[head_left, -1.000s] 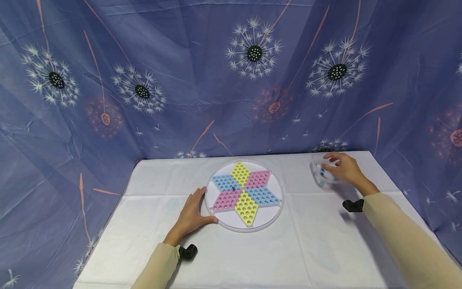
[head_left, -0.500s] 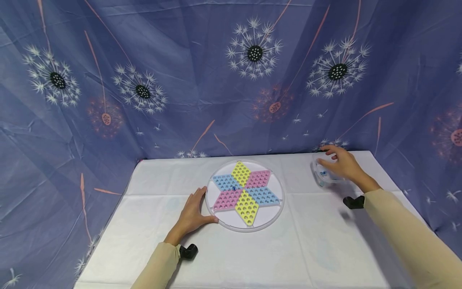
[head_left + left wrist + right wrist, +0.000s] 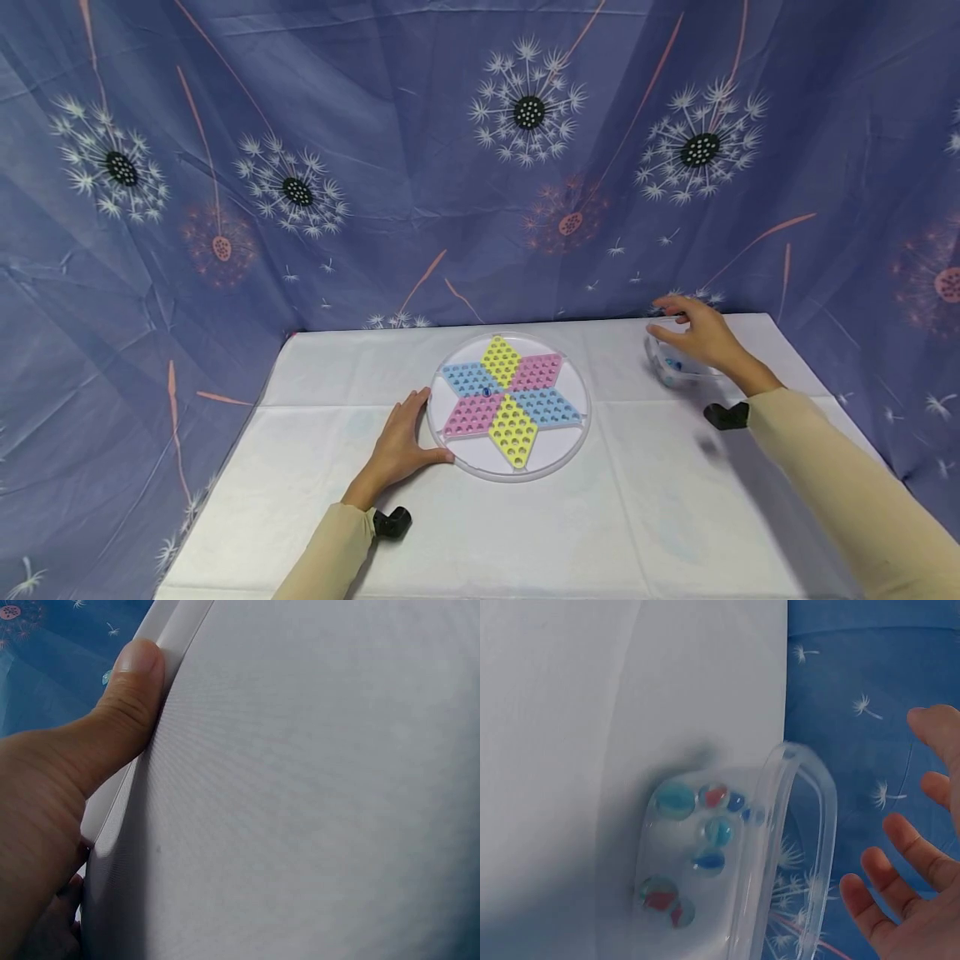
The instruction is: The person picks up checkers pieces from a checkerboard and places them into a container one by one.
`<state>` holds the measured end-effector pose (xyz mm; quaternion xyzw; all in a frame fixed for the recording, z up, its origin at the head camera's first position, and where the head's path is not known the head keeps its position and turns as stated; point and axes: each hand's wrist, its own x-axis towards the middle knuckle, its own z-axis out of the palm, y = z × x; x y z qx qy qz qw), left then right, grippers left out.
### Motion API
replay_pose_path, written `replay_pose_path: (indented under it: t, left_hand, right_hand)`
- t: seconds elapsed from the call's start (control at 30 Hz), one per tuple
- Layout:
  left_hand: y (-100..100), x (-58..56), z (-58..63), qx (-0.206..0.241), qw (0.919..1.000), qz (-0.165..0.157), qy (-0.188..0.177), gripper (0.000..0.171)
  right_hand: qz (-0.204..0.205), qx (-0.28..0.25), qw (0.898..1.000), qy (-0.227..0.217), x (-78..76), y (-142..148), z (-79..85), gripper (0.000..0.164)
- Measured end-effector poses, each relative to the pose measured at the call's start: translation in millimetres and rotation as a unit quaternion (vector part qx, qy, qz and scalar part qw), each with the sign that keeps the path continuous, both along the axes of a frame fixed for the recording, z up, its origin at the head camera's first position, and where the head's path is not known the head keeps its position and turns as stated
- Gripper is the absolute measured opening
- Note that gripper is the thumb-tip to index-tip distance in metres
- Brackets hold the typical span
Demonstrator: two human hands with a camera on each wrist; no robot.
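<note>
A round white Chinese checkers board [image 3: 558,446] with a yellow, pink and blue star lies mid-table. One blue marble [image 3: 487,392] sits on it near the star's centre. My left hand [image 3: 399,446] rests at the board's left rim, fingers and thumb spread along it; the thumb [image 3: 131,697] touches the rim in the left wrist view. Over a clear plastic container [image 3: 654,360] at the back right hovers my right hand [image 3: 707,337]. Its thumb and fingers are apart, with nothing visible between them. Several glass marbles [image 3: 675,801] lie inside the container.
A white cloth covers the table [image 3: 525,533]. Behind it hangs a blue curtain [image 3: 405,167] with a dandelion print. Black wrist cameras are at both sleeves, the right one [image 3: 726,416] in front of the container.
My right hand has risen from inside the container and shifted slightly left, its thumb and fingers spreading. Marbles in the container show more. The left hand and the board stay put.
</note>
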<state>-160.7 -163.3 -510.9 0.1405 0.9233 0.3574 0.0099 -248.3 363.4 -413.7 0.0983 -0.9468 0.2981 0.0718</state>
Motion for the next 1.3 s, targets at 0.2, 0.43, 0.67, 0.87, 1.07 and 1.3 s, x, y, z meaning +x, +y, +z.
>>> replay_pose_path:
  t: [0.2,0.43,0.67,0.87,1.07,1.3]
  left_hand:
    - [0.9,1.0,1.6,-0.001,1.0,0.001,-0.003,0.125]
    - [0.4,3.6,3.1,0.004,1.0,0.002,-0.002,0.123]
    - [0.2,4.3,2.7,0.0,1.0,0.002,0.003,0.124]
    - [1.5,3.1,1.6,0.003,0.9999,-0.006,0.014,0.122]
    - [1.3,3.1,2.0,-0.002,1.0,-0.003,0.007,0.123]
    - [1.0,2.3,2.2,-0.001,1.0,-0.001,-0.002,0.123]
  right_hand:
    - [0.018,-0.013,1.0,0.019,0.3,-13.3,6.3,0.055]
    - [0.045,-0.027,0.998,0.039,-3.2,-34.1,6.6,0.051]
    - [0.068,-0.043,0.996,0.047,-6.3,-56.4,7.3,0.051]
    - [0.085,-0.044,0.994,0.045,-11.4,-73.5,5.3,0.051]
    - [0.105,-0.056,0.992,0.035,-12.6,-95.4,4.5,0.052]
    - [0.133,-0.063,0.989,0.032,-11.7,-126.1,-2.0,0.05]
